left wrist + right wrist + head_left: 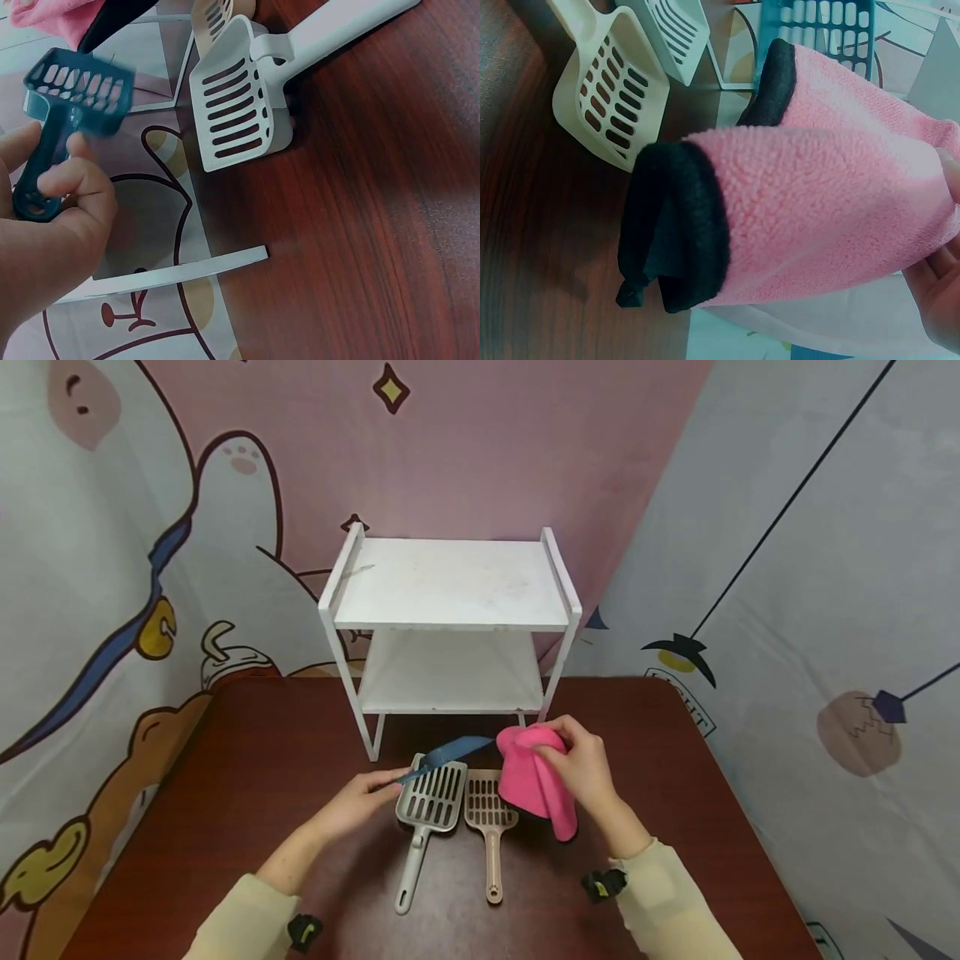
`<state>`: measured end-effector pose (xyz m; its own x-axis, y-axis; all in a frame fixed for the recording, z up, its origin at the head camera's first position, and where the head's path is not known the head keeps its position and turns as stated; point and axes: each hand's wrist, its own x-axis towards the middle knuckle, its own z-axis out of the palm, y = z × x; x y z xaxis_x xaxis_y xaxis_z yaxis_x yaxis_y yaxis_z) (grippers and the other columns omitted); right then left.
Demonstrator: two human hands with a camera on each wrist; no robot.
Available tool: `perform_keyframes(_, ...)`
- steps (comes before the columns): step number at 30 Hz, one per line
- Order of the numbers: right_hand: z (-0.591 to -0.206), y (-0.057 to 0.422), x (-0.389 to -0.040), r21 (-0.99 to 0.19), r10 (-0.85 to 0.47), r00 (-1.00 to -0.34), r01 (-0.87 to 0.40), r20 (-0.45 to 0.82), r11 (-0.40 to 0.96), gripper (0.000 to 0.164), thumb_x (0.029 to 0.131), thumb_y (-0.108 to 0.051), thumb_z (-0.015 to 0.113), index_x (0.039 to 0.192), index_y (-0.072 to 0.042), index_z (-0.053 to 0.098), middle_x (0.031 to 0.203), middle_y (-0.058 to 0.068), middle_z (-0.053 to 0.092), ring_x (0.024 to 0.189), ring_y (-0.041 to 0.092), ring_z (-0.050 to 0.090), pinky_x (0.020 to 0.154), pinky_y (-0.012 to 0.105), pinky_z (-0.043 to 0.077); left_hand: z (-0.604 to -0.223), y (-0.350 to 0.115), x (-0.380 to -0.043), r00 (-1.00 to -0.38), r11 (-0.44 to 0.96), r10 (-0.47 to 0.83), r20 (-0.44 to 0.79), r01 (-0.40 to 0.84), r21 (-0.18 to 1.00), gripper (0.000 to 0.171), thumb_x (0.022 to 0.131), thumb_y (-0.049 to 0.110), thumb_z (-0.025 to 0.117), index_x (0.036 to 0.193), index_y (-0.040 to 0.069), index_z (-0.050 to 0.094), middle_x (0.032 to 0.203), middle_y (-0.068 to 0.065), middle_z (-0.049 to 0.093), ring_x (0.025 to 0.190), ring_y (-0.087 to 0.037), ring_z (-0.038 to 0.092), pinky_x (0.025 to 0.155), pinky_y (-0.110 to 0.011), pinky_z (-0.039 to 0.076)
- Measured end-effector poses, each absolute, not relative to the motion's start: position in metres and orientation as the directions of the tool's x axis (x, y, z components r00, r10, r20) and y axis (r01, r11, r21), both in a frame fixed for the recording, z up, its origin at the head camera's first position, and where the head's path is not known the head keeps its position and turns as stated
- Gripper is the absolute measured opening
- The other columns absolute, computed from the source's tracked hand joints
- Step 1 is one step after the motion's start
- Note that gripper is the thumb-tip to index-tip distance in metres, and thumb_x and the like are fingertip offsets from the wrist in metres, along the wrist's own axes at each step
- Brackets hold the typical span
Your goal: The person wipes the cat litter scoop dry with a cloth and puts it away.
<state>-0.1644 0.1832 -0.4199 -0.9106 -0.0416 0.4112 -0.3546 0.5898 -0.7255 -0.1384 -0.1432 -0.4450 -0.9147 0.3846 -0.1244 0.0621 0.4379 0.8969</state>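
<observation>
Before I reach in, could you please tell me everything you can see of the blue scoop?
The blue scoop looks like plastic, with rows of slots through its head and small holes near the handle's end. It is raised over the table and tilted, its handle in the grip of the person's left hand. Its head points toward the pink cloth; whether they touch, I cannot tell.

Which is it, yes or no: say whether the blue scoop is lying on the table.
No, the left hand holds the blue scoop up by its handle.
</observation>
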Motion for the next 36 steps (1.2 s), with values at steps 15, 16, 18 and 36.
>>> perform_keyframes(15, -0.404, 0.174, -0.157, -0.797, -0.046, -0.907, -0.391, 0.418, 0.46, 0.023, 0.076, -0.002, 0.074, 0.096, -0.003, 0.063, 0.088, 0.015, 0.071, 0.067, 0.005, 0.059, 0.058, 0.018, 0.049, -0.451, -0.142, -0.141, -0.93, 0.442, 0.367, -0.013, 0.162, 0.882, 0.032, 0.092, 0.011, 0.057, 0.119, -0.007, 0.06, 0.114, -0.022, 0.064, 0.1, -0.018, 0.058, 0.08, -0.019, 0.047)
perform_keyframes(16, -0.401, 0.17, -0.155, -0.8, -0.054, -0.905, -0.4, 0.423, 0.448, 0.022, 0.076, -0.002, 0.074, 0.096, -0.002, 0.063, 0.087, 0.015, 0.071, 0.066, 0.004, 0.058, 0.058, 0.019, 0.049, -0.451, -0.141, -0.141, -0.93, 0.451, 0.368, -0.002, 0.176, 0.875, 0.031, 0.092, 0.01, 0.058, 0.118, -0.006, 0.06, 0.112, -0.02, 0.065, 0.096, -0.014, 0.058, 0.079, -0.018, 0.046)
perform_keyframes(18, -0.395, 0.159, -0.151, -0.783, -0.067, -0.891, -0.429, 0.449, 0.451, 0.023, 0.076, -0.002, 0.075, 0.095, -0.003, 0.063, 0.086, 0.015, 0.071, 0.066, 0.004, 0.058, 0.057, 0.02, 0.049, -0.453, -0.137, -0.14, -0.923, 0.475, 0.385, 0.018, 0.215, 0.853, 0.031, 0.091, 0.009, 0.059, 0.117, -0.007, 0.061, 0.1, -0.017, 0.067, 0.084, -0.008, 0.056, 0.071, -0.017, 0.045)
perform_keyframes(36, -0.435, 0.118, -0.144, -0.369, -0.245, -0.76, -0.537, 0.602, 0.758, 0.028, 0.074, -0.017, 0.079, 0.095, -0.012, 0.062, 0.08, 0.007, 0.072, 0.057, 0.018, 0.063, 0.055, 0.031, 0.051, -0.454, -0.123, -0.13, -0.898, 0.428, 0.437, 0.056, 0.262, 0.865, 0.034, 0.092, 0.006, 0.056, 0.124, -0.005, 0.057, 0.079, -0.005, 0.054, 0.054, 0.0, 0.036, 0.051, -0.017, 0.035)
